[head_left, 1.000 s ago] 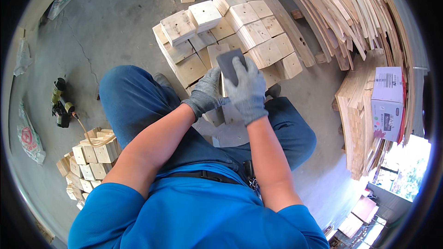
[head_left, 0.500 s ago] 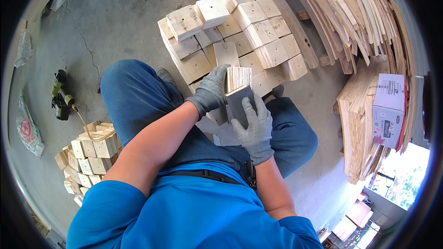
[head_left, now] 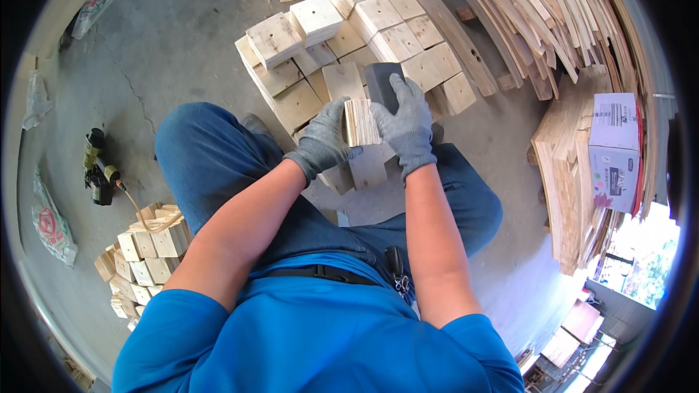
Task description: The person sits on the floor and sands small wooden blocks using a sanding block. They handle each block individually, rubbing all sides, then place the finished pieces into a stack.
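My left hand (head_left: pixel 322 139), in a grey glove, grips a small plywood block (head_left: pixel 360 121) held on edge between my knees. My right hand (head_left: pixel 405 124), also gloved, presses a dark grey sanding block (head_left: pixel 381 82) against the top of the plywood block. Under both hands stands a pale wooden block (head_left: pixel 369 165) on the concrete floor. Just beyond is a stack of square wooden blocks (head_left: pixel 349 36), some with a small hole in the middle.
A second pile of wooden blocks (head_left: pixel 145 247) lies at my left, with a dark nail gun and hose (head_left: pixel 98 167) beside it. Long wooden slats (head_left: pixel 539 22) lean at the upper right. A cardboard box (head_left: pixel 615 149) rests on stacked boards (head_left: pixel 568 175) at the right.
Both hands have shifted slightly left and the plywood block has turned on edge. The right hand moved the sanding block from the block's face up to its top.
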Available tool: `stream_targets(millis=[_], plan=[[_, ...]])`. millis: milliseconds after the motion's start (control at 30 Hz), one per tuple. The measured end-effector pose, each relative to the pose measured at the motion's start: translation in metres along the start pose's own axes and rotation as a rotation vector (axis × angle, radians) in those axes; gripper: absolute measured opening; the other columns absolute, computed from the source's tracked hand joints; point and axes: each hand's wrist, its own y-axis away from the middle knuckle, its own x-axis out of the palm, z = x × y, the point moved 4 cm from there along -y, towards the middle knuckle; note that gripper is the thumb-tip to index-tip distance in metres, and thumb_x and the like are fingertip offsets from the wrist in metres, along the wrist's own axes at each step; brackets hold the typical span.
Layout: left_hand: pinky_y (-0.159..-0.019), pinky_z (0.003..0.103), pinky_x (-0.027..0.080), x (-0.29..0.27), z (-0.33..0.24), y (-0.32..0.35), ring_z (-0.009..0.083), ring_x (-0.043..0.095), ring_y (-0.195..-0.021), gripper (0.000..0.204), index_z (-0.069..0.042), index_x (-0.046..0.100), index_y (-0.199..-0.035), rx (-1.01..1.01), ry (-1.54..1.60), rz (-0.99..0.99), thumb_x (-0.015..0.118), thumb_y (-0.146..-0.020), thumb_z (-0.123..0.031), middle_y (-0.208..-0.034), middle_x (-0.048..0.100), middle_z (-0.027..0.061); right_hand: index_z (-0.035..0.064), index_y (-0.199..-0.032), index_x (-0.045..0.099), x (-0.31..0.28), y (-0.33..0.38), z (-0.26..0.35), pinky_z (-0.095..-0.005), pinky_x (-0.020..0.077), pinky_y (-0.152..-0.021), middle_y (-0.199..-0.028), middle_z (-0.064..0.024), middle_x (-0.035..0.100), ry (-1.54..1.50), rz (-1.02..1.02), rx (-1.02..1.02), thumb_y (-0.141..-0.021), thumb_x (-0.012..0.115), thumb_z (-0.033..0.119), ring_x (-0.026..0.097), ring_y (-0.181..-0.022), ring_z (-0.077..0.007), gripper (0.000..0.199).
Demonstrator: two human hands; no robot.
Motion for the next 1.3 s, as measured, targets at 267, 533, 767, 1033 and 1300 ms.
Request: stream_targets(millis=[267, 533, 767, 1033, 1300], plan=[[-0.118, 0.043, 0.049, -0.009, -0.009, 0.006, 0.0383, 0.059, -0.136, 0.106, -0.009, 0.044, -0.156, -0.079, -0.025, 0.025, 0.099, -0.067, -0.029, -0.147, 0.056, 0.0197, 0.0092, -0.154, 0.058, -0.029, 0.117, 0.004, -0.0550, 0.0436, -0.119, -0.159, -0.0287, 0.049, -0.033, 0.078, -0.008, -0.083, 0.089, 0.029, 0.053, -0.141, -0.0469, 0.080], [-0.118, 0.042, 0.049, -0.006, -0.006, 0.004, 0.0369, 0.059, -0.136, 0.108, -0.009, 0.044, -0.156, -0.093, -0.055, 0.006, 0.100, -0.066, -0.028, -0.146, 0.057, 0.0196, 0.0072, -0.153, 0.059, -0.026, 0.109, -0.007, -0.0534, 0.0444, -0.119, -0.158, -0.0290, 0.050, -0.107, 0.048, -0.021, -0.082, 0.090, 0.027, 0.053, -0.141, -0.0471, 0.080], [-0.119, 0.041, 0.048, -0.004, -0.003, 0.000, 0.0360, 0.058, -0.139, 0.113, -0.004, 0.041, -0.158, -0.058, -0.024, 0.027, 0.101, -0.065, -0.024, -0.150, 0.055, 0.0191, 0.0007, -0.146, 0.062, -0.013, 0.032, -0.034, -0.0471, 0.0480, -0.117, -0.146, -0.0279, 0.062, -0.231, -0.077, 0.067, -0.083, 0.093, 0.026, 0.060, -0.136, -0.0430, 0.074], [-0.120, 0.043, 0.048, -0.013, -0.009, -0.002, 0.0396, 0.058, -0.139, 0.109, -0.002, 0.045, -0.156, -0.072, -0.034, 0.072, 0.097, -0.064, -0.027, -0.148, 0.058, 0.0254, -0.0001, -0.147, 0.061, -0.018, 0.090, -0.052, -0.0455, 0.0495, -0.117, -0.147, -0.0243, 0.061, -0.280, -0.094, 0.220, -0.083, 0.095, 0.024, 0.061, -0.136, -0.0395, 0.075], [-0.116, 0.039, 0.051, -0.026, -0.050, -0.004, 0.0272, 0.065, -0.134, 0.100, 0.003, 0.054, -0.150, -0.092, 0.281, 0.034, 0.101, -0.068, -0.031, -0.140, 0.068, 0.0189, 0.0040, -0.149, 0.061, -0.047, 0.086, -0.029, -0.0469, 0.0498, -0.117, -0.150, -0.0255, 0.058, -0.305, -0.258, 0.082, -0.083, 0.094, 0.021, 0.059, -0.138, -0.0409, 0.076]])
